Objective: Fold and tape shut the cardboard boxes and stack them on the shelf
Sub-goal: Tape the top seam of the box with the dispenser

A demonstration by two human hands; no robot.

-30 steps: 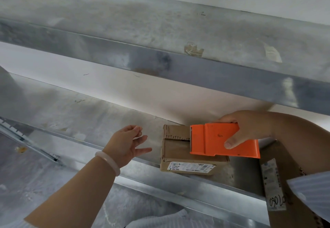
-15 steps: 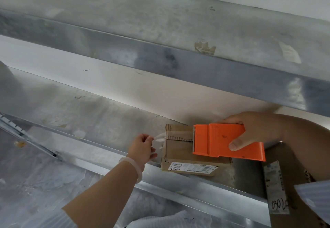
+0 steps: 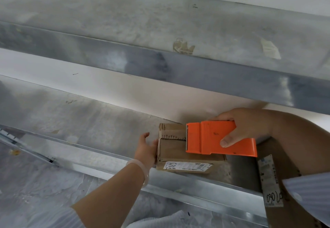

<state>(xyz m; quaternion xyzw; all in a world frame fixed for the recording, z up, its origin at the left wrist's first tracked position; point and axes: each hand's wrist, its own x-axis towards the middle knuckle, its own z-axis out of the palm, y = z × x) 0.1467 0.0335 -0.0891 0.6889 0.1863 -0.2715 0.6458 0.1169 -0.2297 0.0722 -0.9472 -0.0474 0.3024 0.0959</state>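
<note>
A small brown cardboard box point(image 3: 171, 152) with a white label on its front lies on the metal shelf point(image 3: 85, 126). My right hand point(image 3: 244, 127) grips an orange tape dispenser point(image 3: 217, 138) that rests on the box's top, blade end at the middle seam. My left hand point(image 3: 147, 148) lies flat against the box's left side, fingers spread and pressing on the cardboard. The right part of the box is hidden under the dispenser.
A second, larger cardboard box point(image 3: 273, 179) with a white label strip stands at the right on the same shelf, partly behind my right arm. An upper metal shelf point(image 3: 160, 31) runs overhead. The shelf's front rail point(image 3: 196, 186) crosses below the boxes.
My left hand came in from the open shelf, pinched the tape end at the box's left edge, and now presses flat on the box's left side. The dispenser stayed on top.
</note>
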